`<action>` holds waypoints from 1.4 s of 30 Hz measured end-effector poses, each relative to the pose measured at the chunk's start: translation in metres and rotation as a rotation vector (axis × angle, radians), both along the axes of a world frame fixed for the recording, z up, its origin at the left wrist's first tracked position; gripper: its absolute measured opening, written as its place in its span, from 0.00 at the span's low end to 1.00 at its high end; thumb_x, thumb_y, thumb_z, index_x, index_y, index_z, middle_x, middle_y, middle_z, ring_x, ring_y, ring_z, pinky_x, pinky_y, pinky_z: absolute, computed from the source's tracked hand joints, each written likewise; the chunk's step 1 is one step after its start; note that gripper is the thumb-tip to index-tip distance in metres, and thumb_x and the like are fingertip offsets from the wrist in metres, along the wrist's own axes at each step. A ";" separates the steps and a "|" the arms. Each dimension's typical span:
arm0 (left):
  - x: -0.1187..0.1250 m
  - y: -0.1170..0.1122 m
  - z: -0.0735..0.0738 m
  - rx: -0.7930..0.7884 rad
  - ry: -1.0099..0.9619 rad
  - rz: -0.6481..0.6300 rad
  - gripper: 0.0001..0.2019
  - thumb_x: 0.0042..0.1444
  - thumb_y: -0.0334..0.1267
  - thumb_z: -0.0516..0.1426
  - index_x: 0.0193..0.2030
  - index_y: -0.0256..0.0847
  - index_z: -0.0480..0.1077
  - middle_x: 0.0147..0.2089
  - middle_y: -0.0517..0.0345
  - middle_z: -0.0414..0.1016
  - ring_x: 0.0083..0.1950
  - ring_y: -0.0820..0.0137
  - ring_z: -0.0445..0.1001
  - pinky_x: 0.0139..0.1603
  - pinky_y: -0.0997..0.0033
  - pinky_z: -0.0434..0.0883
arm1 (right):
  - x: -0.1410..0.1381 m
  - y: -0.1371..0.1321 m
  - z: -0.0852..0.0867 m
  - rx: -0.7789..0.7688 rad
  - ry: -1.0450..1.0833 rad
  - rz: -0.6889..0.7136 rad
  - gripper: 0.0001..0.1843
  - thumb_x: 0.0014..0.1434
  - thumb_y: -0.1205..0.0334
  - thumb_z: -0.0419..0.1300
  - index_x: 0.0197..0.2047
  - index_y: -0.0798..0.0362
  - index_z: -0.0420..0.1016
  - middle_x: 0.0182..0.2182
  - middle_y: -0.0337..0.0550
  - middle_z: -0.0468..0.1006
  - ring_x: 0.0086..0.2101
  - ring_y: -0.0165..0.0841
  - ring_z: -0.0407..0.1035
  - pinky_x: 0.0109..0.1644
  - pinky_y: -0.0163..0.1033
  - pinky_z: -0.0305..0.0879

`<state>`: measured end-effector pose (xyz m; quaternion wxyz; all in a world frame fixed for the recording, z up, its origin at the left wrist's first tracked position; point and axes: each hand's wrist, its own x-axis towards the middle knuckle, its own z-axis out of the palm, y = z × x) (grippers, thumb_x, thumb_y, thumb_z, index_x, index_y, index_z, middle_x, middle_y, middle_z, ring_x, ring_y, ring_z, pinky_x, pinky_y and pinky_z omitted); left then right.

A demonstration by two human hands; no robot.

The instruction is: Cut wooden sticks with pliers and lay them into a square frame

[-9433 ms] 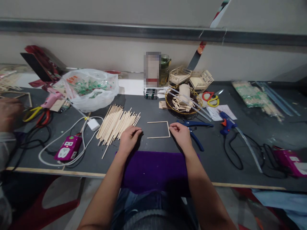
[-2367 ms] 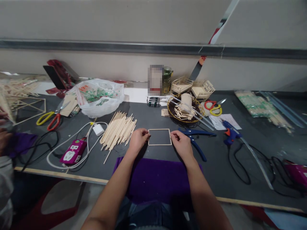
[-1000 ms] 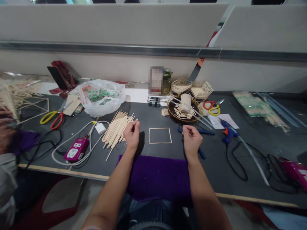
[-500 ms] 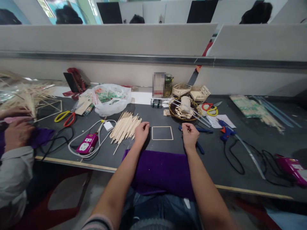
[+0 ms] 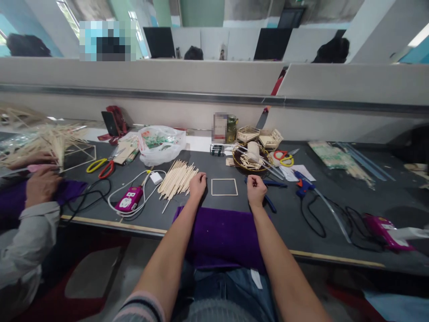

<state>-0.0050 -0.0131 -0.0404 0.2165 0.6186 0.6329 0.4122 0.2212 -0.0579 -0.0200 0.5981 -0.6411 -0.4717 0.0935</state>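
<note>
A small square frame of thin wooden sticks (image 5: 224,187) lies flat on the dark table (image 5: 288,223), untouched. My left hand (image 5: 197,184) rests just left of it with curled fingers, beside a loose pile of wooden sticks (image 5: 177,178). My right hand (image 5: 256,190) sits just right of the frame in a loose fist, over the handles of blue pliers (image 5: 268,190). Neither hand visibly holds anything. A purple cloth (image 5: 219,235) lies under my forearms at the table's front edge.
A blue glue gun (image 5: 303,186) with black cord lies right. A round basket with stick pieces (image 5: 250,160), small stick models (image 5: 258,135), scissors (image 5: 283,157), a plastic bag (image 5: 161,144) and a pink power strip (image 5: 129,199) surround the frame. Another person's hands (image 5: 42,183) work at far left.
The open three-sided frame got its fourth side and is a closed square. Both hands let go of it and drew back to either side. The view has tilted up and pulled back.
</note>
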 end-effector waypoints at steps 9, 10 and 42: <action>-0.007 0.003 -0.009 0.000 -0.024 -0.029 0.09 0.55 0.35 0.54 0.37 0.42 0.76 0.31 0.57 0.78 0.37 0.67 0.77 0.42 0.68 0.72 | -0.002 0.001 -0.004 -0.059 0.034 0.083 0.18 0.56 0.49 0.54 0.32 0.55 0.76 0.23 0.42 0.76 0.23 0.30 0.67 0.29 0.33 0.64; -0.007 0.003 -0.009 0.005 -0.028 -0.029 0.09 0.55 0.36 0.54 0.37 0.42 0.76 0.31 0.57 0.78 0.37 0.67 0.77 0.42 0.67 0.72 | -0.003 0.000 -0.003 -0.058 0.041 0.087 0.17 0.56 0.50 0.55 0.32 0.55 0.76 0.23 0.41 0.76 0.23 0.30 0.67 0.29 0.33 0.64; -0.009 -0.006 0.006 0.138 -0.095 0.014 0.09 0.55 0.36 0.53 0.39 0.41 0.73 0.39 0.53 0.78 0.38 0.66 0.74 0.41 0.65 0.71 | -0.006 -0.002 0.009 -0.037 0.184 0.055 0.17 0.53 0.48 0.58 0.31 0.55 0.76 0.20 0.40 0.74 0.22 0.31 0.67 0.26 0.34 0.63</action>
